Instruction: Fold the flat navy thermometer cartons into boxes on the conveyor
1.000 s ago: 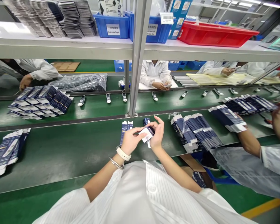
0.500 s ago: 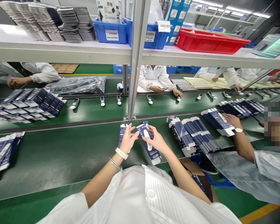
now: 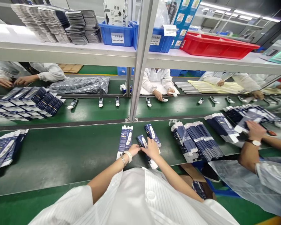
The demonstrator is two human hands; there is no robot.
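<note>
Between my hands is a narrow blue-and-white printed carton (image 3: 142, 140), standing out from its flat shape, with a white flap open at the end nearest me. My right hand (image 3: 152, 150) wraps over the carton from the right. From the left, my left hand (image 3: 134, 150) has its closed fingertips at the carton's side, close to my right thumb; what they pinch is partly hidden. Just beyond lies another formed carton (image 3: 153, 134). To the left of my hands lie flat unfolded cartons (image 3: 125, 137) with their white flaps outward.
Bundled flat cartons (image 3: 202, 139) lie to my right, near a co-worker's hand (image 3: 255, 130). More flat cartons (image 3: 4, 151) lie far left. Stacked boxes (image 3: 29, 103) and a row of handheld devices (image 3: 148, 102) sit across a divider. A metal post (image 3: 140, 62) rises ahead.
My hands have come lower and closer together, with the carton nearer to me. The formed carton beyond and the flat cartons at left are now uncovered. The co-worker's hand has moved right.
</note>
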